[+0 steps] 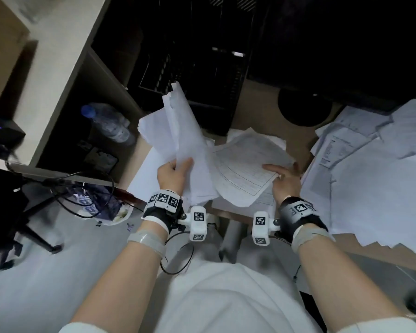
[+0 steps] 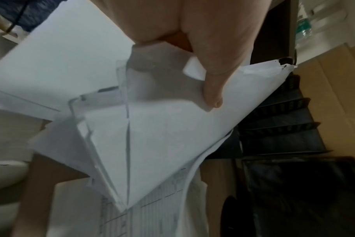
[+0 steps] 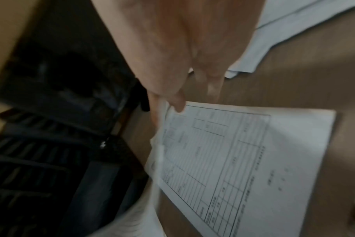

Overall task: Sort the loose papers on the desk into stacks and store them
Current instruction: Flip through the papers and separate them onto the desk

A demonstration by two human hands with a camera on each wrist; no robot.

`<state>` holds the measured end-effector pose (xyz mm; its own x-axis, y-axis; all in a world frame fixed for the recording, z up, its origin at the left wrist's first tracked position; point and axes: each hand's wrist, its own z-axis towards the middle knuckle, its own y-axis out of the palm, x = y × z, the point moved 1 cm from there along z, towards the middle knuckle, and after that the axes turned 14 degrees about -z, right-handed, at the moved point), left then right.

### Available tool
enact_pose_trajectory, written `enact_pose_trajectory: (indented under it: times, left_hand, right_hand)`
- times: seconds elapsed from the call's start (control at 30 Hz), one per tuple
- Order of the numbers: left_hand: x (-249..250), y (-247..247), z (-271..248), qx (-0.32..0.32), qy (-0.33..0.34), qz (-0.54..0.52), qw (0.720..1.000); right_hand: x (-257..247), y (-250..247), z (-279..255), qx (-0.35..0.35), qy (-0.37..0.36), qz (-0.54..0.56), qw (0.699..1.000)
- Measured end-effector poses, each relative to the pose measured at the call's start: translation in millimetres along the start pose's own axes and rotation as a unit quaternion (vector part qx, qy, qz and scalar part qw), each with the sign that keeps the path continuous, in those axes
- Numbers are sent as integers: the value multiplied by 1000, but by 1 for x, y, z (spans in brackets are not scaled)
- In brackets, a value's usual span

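Head view: the left hand (image 1: 172, 173) grips a bundle of white sheets (image 1: 180, 131) by its near end, thumb on top; the bundle rises steeply, long axis running away from the person toward the black slotted file tray (image 1: 202, 75), far tips bent and ragged. The right hand (image 1: 285, 181) pinches the right edge of a printed form (image 1: 245, 169), forefinger stretched along the sheet's face; the form lies nearly flat, tilted, over more sheets on the brown desk (image 1: 259, 109). A wide spread of loose papers (image 1: 370, 179) covers the desk to the right. A water bottle (image 1: 108, 123) lies in the shelf at left.

Left wrist view: the thumb (image 2: 217, 67) clamps the folded bundle (image 2: 162, 136), which fans out toward the tray (image 2: 278, 125).

Right wrist view, blurred: fingers (image 3: 172, 86) pinch the form's (image 3: 243, 160) corner; its long axis runs away from the hand over the desk (image 3: 294, 83).
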<state>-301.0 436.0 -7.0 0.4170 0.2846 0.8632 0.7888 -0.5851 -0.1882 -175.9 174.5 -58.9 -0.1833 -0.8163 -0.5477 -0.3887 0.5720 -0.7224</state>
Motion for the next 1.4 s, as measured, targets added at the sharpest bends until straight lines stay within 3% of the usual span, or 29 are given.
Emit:
enact_pose_trajectory:
  times: [0.1,0.17,0.27,0.33,0.47,0.67,0.87,0.97,1.07,1.27,1.4]
  left_hand:
    - [-17,-3,-3,-33,-16,23,999]
    - [-32,-2,-2,-43,-33,33,998]
    - [-49,-3,-7,-44,-54,32,997]
    - [-51,-3,-10,-48,-63,43,996]
    - [-47,-2,-12,-44,-70,49,995]
    - [-44,6,-14,-50,-50,32,997]
    - [-41,24,-32,-60,-55,-19,996]
    - [-41,34,-40,-50,-56,-25,997]
    - [-45,50,-50,-53,-51,-26,997]
    - [-49,115,-76,-75,-69,2,995]
    - [-51,167,-97,-95,-70,-7,993]
  right_hand:
    - [11,12,-2,-43,136,28,989]
    - [19,21,-2,-40,185,123,974]
    - [15,32,-10,-87,246,314,913]
    - [22,42,-4,-91,258,279,920]
    - [27,37,2,-70,254,64,963]
    - [41,18,6,-58,207,-111,970]
    - [43,19,16,-63,162,-96,980]
    - [45,13,20,-75,185,-47,979]
    - [62,0,27,-106,170,-87,976]
    - [115,-45,52,-115,169,-125,971]
    - [148,-90,67,-110,209,-116,965]
